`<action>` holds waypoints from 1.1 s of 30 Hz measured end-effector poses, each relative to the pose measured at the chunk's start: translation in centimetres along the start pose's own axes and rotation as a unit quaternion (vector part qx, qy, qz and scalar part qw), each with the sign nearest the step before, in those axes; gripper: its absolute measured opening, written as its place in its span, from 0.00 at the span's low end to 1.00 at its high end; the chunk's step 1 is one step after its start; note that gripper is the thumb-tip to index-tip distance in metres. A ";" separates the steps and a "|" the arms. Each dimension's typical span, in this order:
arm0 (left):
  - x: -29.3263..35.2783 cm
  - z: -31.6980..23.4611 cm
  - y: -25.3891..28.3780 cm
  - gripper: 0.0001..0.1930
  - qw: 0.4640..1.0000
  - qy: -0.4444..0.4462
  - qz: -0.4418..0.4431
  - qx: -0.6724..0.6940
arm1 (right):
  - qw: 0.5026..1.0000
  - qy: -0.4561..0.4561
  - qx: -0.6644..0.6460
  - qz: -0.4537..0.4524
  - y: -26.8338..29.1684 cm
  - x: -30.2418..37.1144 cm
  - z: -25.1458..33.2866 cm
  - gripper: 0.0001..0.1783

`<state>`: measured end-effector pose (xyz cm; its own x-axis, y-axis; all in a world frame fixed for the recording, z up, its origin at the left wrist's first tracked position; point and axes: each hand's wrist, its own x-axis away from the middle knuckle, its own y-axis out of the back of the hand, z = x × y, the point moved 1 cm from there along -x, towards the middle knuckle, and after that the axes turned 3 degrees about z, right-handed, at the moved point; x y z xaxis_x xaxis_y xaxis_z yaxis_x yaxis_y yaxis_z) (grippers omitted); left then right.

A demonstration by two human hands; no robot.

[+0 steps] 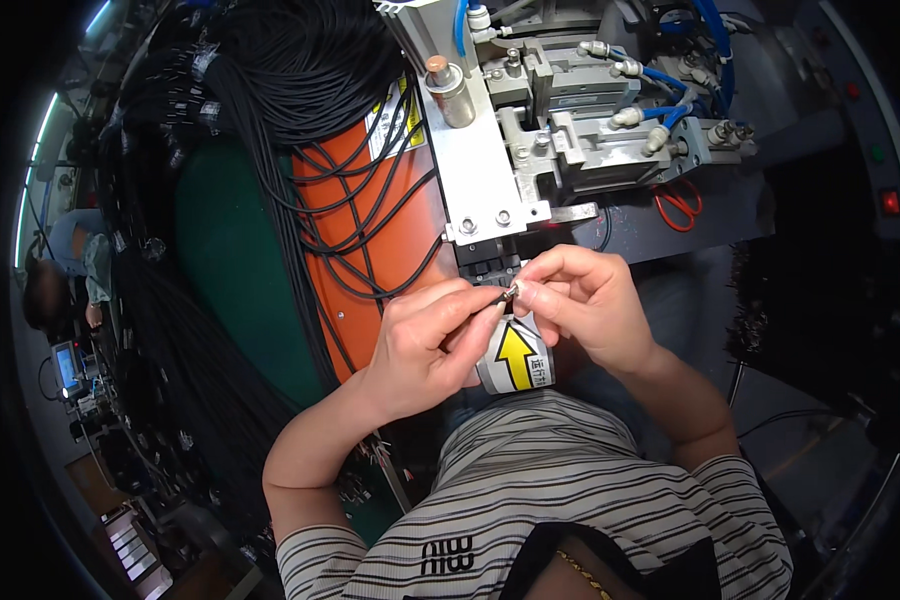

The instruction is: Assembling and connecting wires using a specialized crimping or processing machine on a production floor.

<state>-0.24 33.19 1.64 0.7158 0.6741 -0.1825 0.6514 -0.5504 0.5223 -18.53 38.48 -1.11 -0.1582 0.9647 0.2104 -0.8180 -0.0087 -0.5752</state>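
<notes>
My left hand (432,338) is closed, thumb and fingers pinching the dark end of what looks like a black cable (500,298). Close against it, my right hand (588,305) pinches a small silver metal piece (512,291) between thumb and forefinger. The two parts meet between my fingertips, and I cannot tell whether they are joined. Just beyond my hands is the black front block (485,262) of a metal machine. Below them shows a white label with a yellow arrow (516,358).
Bundled black cables (300,80) pile up at the far left, with loops trailing over an orange surface (342,318) and a green one (225,250). Pneumatic cylinders (610,140) with blue hoses stand at the far right. Another person (70,255) is at the left edge.
</notes>
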 end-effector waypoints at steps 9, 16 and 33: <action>-0.5 0.1 -0.9 0.09 0.997 -0.026 -0.057 -0.042 | 0.923 0.235 0.299 -0.055 -0.1 0.4 -1.9 0.06; -0.8 0.1 -0.7 0.11 0.992 -0.062 -0.051 -0.097 | 0.999 -0.015 -0.036 -0.001 0.8 -0.2 -0.4 0.08; -0.9 0.3 -1.0 0.12 0.976 -0.149 -0.023 -0.160 | 0.984 -0.134 0.033 0.109 2.0 -1.2 2.2 0.06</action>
<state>-1.41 32.96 1.02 0.7601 0.4950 -0.4209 0.6068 -0.3091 0.7323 -21.20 36.78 -0.81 -0.4662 0.8343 0.2942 -0.7817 -0.2328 -0.5786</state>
